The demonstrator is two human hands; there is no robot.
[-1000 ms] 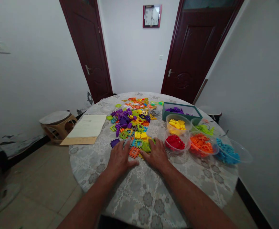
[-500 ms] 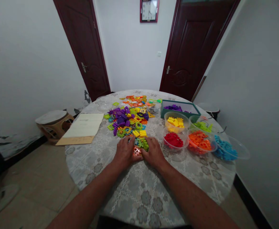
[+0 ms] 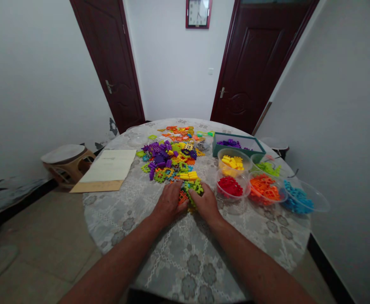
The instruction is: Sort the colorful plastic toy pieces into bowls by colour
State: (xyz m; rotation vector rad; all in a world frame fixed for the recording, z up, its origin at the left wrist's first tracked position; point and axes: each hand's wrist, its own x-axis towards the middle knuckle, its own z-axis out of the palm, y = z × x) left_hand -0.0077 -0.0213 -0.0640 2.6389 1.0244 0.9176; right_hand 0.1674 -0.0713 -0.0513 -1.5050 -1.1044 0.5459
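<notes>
Between my two hands is a cluster of joined plastic building blocks (image 3: 197, 185), with lime-green, orange and yellow lattice pieces showing. My left hand (image 3: 168, 201) is closed around its left side, beside an orange lattice piece (image 3: 183, 197). From the right, my right hand (image 3: 208, 205) grips the green side, thumb across the front. A row of yellow tube-like pieces (image 3: 189, 176) shows at the back of the cluster; whether they are joined to it I cannot tell. Its underside is hidden by my fingers. Just beyond lies a mixed pile of loose blocks (image 3: 161, 158).
Clear tubs hold yellow (image 3: 232, 162), red (image 3: 229, 187), orange (image 3: 265, 188), blue (image 3: 297, 197) and green (image 3: 269, 169) blocks at the right. A green box (image 3: 262, 147) with purple pieces stands behind them. An open booklet (image 3: 109, 166) lies at the table's left edge.
The cluster has turned between my hands, so more green shows at the right and the orange piece looks tilted. My right hand's fingers have shifted slightly right. The view has moved a little.
</notes>
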